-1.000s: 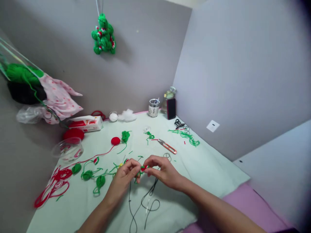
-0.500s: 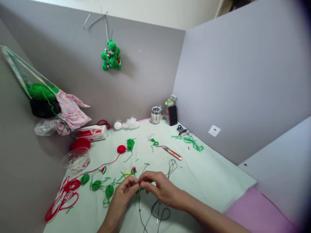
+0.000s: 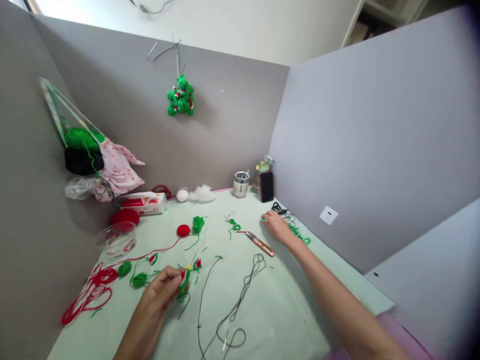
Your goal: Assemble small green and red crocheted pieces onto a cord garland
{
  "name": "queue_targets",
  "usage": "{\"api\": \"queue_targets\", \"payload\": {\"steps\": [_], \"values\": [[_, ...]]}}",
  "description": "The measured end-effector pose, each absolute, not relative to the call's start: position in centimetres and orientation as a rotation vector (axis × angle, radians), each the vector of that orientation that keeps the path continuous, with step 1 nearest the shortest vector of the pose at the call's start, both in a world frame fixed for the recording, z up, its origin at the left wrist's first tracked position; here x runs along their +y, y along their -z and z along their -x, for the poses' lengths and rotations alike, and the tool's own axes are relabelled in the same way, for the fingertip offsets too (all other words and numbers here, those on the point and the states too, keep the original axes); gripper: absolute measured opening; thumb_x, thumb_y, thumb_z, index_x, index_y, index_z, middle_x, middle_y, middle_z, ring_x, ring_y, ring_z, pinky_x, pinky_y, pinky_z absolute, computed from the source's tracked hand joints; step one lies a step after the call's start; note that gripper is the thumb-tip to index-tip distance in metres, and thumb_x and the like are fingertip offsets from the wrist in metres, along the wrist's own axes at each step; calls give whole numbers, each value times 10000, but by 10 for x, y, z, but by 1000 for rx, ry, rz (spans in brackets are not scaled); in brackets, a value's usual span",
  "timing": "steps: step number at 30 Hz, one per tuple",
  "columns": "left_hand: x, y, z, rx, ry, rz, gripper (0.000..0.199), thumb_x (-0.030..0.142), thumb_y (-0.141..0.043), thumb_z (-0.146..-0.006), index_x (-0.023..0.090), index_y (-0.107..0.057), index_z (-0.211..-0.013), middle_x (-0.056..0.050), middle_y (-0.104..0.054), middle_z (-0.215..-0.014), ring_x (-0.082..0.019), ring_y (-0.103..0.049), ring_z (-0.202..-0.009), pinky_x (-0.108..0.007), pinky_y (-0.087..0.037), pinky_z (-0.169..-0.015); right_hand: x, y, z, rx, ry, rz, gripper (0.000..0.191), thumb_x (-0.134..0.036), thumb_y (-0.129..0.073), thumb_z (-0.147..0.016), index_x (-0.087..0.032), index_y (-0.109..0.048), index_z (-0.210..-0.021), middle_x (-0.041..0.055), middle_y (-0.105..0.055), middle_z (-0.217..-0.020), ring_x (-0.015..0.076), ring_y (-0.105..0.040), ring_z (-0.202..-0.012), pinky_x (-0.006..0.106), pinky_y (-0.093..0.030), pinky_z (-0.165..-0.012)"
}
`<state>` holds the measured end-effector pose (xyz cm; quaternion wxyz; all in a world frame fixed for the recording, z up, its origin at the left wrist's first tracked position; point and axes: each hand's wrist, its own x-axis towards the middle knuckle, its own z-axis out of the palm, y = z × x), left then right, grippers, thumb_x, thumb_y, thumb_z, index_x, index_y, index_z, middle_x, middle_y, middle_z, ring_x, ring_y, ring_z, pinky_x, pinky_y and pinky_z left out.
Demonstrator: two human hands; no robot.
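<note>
My left hand (image 3: 162, 290) pinches a small red, white and green crocheted piece (image 3: 183, 282) between thumb and fingers, just above the cloth. A short dark thread lies beside it. At the right rear, my right hand (image 3: 276, 225) has its fingers drawn together on the left end of a bundle of loose green yarn (image 3: 300, 235); a bit of green shows at the fingertips. Black-handled scissors (image 3: 277, 207) lie just behind that hand. Orange thread snips (image 3: 260, 243) rest in front of it. A long dark cord (image 3: 243, 290) lies looped between my arms.
Crocheted green pieces (image 3: 139, 280), a red ball (image 3: 183, 230), red yarn (image 3: 101, 287) and a clear tub (image 3: 116, 240) occupy the left. A pen tin (image 3: 240, 185) and a phone (image 3: 266, 187) stand at the back. A green crocheted cluster (image 3: 181, 97) hangs on the partition.
My right hand has left the crocheted piece and moved to the green yarn at the right rear. My left hand has shifted left, still holding the piece. The camera view has tilted slightly.
</note>
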<state>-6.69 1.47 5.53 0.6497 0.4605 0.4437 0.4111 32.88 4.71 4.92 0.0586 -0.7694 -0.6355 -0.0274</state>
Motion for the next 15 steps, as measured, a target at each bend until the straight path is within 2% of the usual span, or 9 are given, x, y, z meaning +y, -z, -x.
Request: {"api": "queue_targets", "payload": {"steps": [5,8,10,12,15], "values": [[27,-87,67,940,-1002,-967,267,378,-822,-720,192,-636,-761,-4,-609,-881,-155,-603,-803,-259,-476,-755,32,-50,-340,-1996,22,2433,234,-85,-491,-902,-71,-716,-839,195,-685,-976,259,-619,-957,308,-388,-760],[41,-107,58,857,-1031,-977,207,320,-790,-764,186,-633,-753,15,-578,-819,-129,-613,-795,-210,-484,-748,13,-58,-322,-2039,7,2364,301,-165,-422,-971,-138,-717,-926,146,-684,-1041,238,-616,-976,299,-382,-756],[51,-119,46,760,-1074,-996,174,280,-770,-782,180,-630,-754,19,-570,-791,-112,-598,-757,-206,-500,-744,2,-63,-300,-2108,-116,2179,276,-228,-439,-991,-201,-713,-979,79,-696,-1060,189,-633,-902,273,-383,-723],[58,-130,33,644,-1113,-1020,142,249,-750,-797,180,-629,-770,19,-580,-794,-103,-591,-734,-208,-510,-734,-6,-67,-277,-2181,-247,1973,236,-215,-476,-980,-220,-711,-955,42,-708,-1001,160,-636,-831,260,-374,-691],[63,-143,17,501,-1141,-1042,109,226,-728,-812,184,-629,-796,17,-594,-809,-96,-587,-705,-211,-513,-703,-12,-72,-245,-2310,-314,1811,216,-159,-503,-963,-192,-702,-884,36,-696,-897,145,-614,-769,260,-340,-652]]}}
